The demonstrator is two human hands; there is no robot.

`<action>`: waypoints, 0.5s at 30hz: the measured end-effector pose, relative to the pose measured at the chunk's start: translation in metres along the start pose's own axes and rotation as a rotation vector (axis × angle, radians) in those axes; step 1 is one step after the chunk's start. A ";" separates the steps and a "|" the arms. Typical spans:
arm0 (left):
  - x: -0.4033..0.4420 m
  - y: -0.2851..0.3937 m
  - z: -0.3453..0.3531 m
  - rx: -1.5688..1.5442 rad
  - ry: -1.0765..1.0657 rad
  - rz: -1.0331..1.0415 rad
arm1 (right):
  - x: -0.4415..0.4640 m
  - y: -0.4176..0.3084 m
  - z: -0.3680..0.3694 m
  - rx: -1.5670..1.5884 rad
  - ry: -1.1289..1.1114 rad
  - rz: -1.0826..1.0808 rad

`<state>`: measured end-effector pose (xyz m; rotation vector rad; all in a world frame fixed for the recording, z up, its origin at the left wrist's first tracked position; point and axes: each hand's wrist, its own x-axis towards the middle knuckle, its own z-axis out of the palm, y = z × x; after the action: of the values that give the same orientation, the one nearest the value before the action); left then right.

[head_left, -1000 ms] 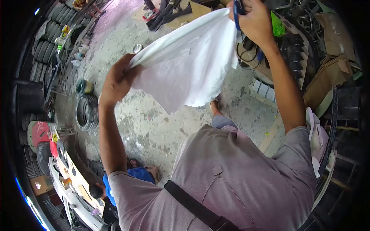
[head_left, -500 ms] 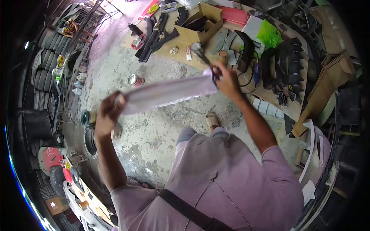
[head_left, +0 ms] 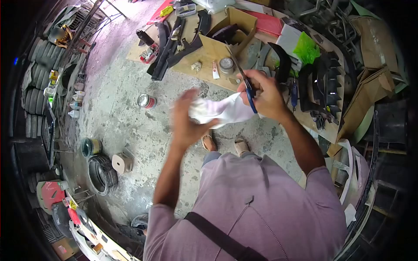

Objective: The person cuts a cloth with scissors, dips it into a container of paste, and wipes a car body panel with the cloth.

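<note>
White cloth now bunched | left hand half-open, grip unclear | right hand clasping scissors

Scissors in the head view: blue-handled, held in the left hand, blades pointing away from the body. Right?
Wrong hand. The head view shows the blue-handled scissors in the right hand, not the left hand. The rest stands: blades pointing away from the body.

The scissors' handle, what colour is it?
The scissors' handle is dark blue. It shows best in the head view, in the right hand.
</note>
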<state>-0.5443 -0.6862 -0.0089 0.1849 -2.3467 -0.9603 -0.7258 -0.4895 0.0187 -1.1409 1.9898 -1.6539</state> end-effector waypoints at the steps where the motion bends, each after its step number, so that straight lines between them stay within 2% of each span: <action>1: 0.018 0.005 0.017 0.062 -0.086 -0.008 | 0.017 -0.008 0.014 -0.010 0.001 0.003; 2: 0.029 -0.008 0.036 0.097 -0.071 0.016 | 0.036 -0.015 0.024 -0.092 -0.014 -0.057; 4: 0.039 -0.031 0.029 0.110 -0.045 0.034 | 0.066 -0.035 0.040 -0.241 -0.023 -0.143; 6: 0.061 -0.055 0.008 -0.110 -0.045 -0.015 | 0.097 -0.060 0.043 -0.378 -0.010 -0.168; 7: 0.073 -0.068 -0.005 -0.121 -0.037 -0.012 | 0.106 -0.069 0.044 -0.476 0.012 -0.181; 8: 0.081 -0.083 -0.021 -0.195 -0.101 -0.019 | 0.117 -0.060 0.037 -0.565 0.052 -0.187; 9: 0.087 -0.098 -0.033 -0.268 -0.173 -0.027 | 0.126 -0.061 0.034 -0.461 0.041 -0.120; 11: 0.105 -0.114 -0.041 -0.218 -0.232 0.009 | 0.142 -0.072 0.030 -0.184 0.043 0.001; 12: 0.116 -0.111 -0.042 -0.278 -0.236 0.006 | 0.151 -0.072 0.029 -0.158 0.056 -0.075; 15: 0.153 -0.098 -0.035 -0.413 -0.237 0.011 | 0.174 -0.072 0.023 -0.083 0.004 -0.025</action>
<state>-0.6576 -0.8298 0.0167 -0.1117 -2.2876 -1.5036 -0.7939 -0.6336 0.1209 -1.1962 2.0723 -1.6004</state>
